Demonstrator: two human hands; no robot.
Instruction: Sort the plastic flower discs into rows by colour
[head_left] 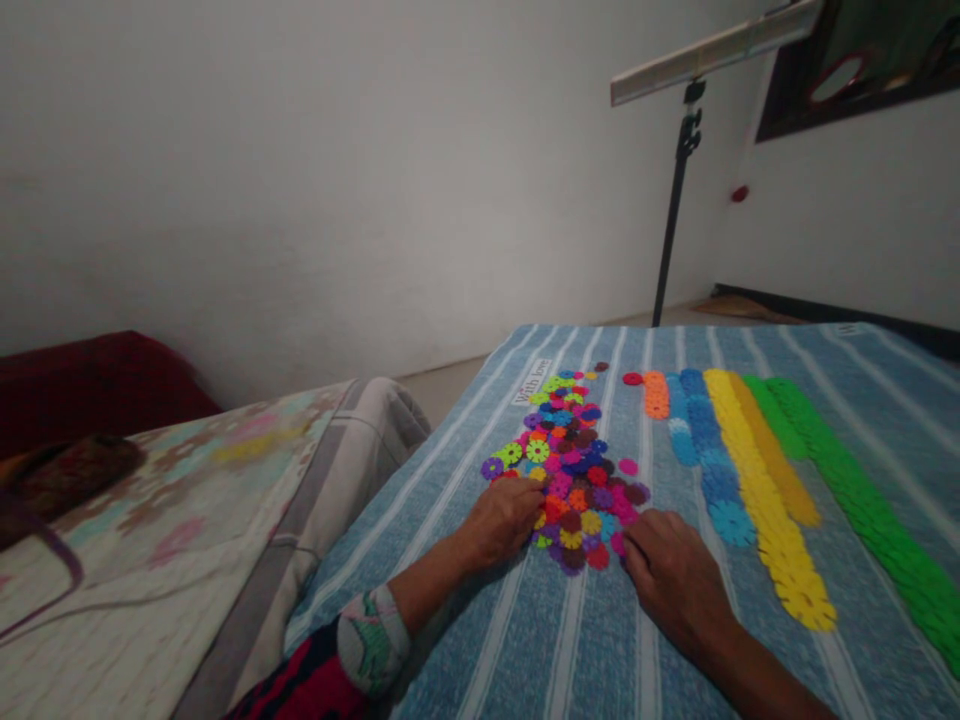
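Left hand (502, 520) is curled on the near-left edge of the pile (574, 470); whether anything is gripped cannot be told. Right hand (675, 578) is laid palm-down, loose, fingertips touching the near-right edge. Flower-shaped discs in mixed colours are heaped on the striped bed (525, 640). Colour-sorted rows (757, 470) are laid just right.

Head-worn view, forward and down, near over the disc pile (574, 460)

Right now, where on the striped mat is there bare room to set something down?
Bare: mat left of the mixed pile out to its edge; the near strip between left hand and right hand; the far right corner beyond the green row. Crowded: from the pile across the orange row, blue row and yellow row.
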